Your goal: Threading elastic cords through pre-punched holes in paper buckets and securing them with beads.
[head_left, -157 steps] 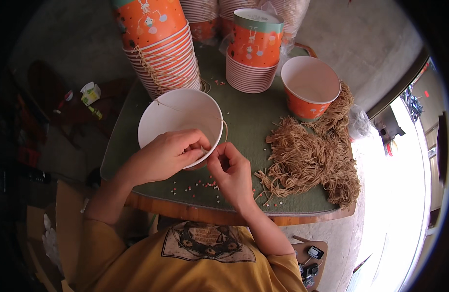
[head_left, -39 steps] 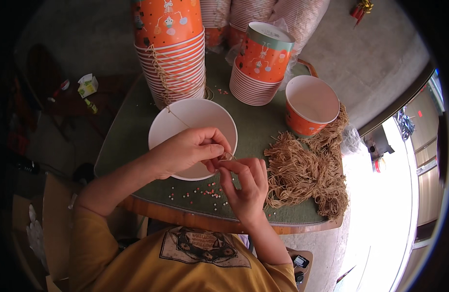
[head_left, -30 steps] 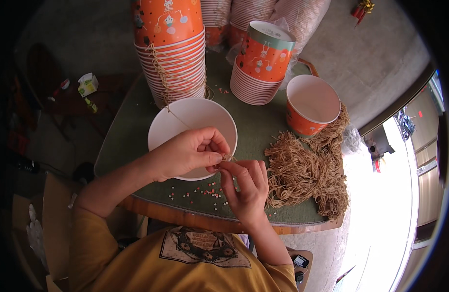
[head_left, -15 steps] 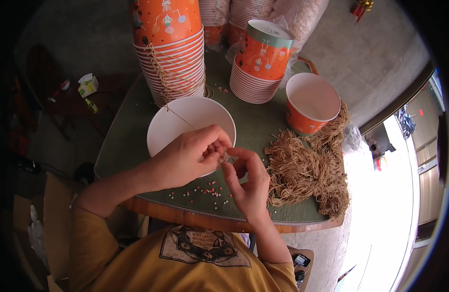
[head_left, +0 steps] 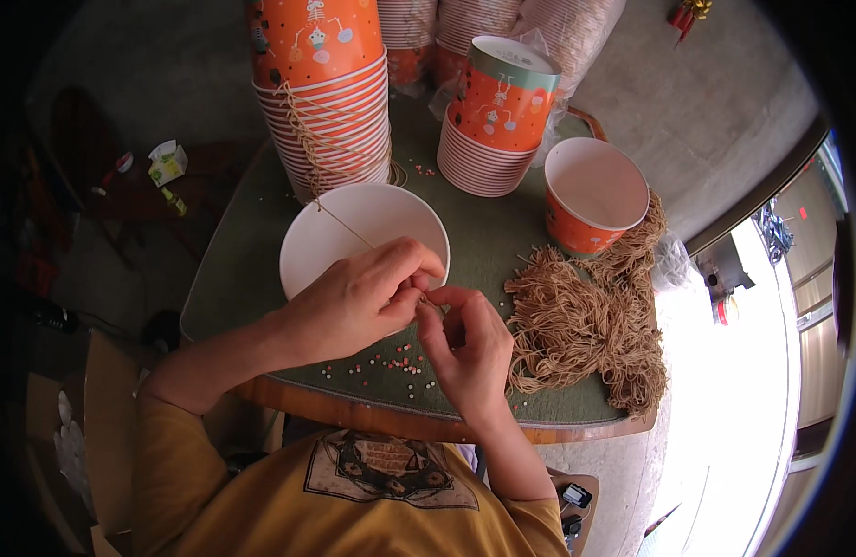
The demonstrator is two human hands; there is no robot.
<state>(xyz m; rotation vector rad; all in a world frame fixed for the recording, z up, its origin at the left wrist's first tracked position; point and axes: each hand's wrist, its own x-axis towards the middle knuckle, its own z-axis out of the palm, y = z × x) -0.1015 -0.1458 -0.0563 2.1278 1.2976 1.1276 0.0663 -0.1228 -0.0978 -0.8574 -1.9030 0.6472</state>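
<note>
My left hand [head_left: 353, 302] reaches over the near rim of a white-lined paper bucket [head_left: 307, 246], its fingers closed in a pinch. A thin tan cord [head_left: 342, 224] runs taut from the tall stack of orange paper buckets [head_left: 321, 130] across that bucket to this hand. Close against it, my right hand [head_left: 469, 348] pinches thumb and forefinger together at the cord's end. The fingers cover most of what lies between them. Small white and orange dots [head_left: 400, 362] are scattered on the green tabletop [head_left: 233, 278] below the hands.
A loose heap of tan cords [head_left: 562, 325] lies right of my hands. Behind it stands an orange bucket [head_left: 595, 190], opening upward. A shorter bucket stack [head_left: 493, 139] has an upturned bucket on top. Bagged stacks [head_left: 558, 28] are at the back. The wooden table edge [head_left: 353, 399] curves nearest me.
My two hands have drawn closer together, with the right fingertips shifting slightly left and down against the left ones. The buckets and cord heap stay where they were.
</note>
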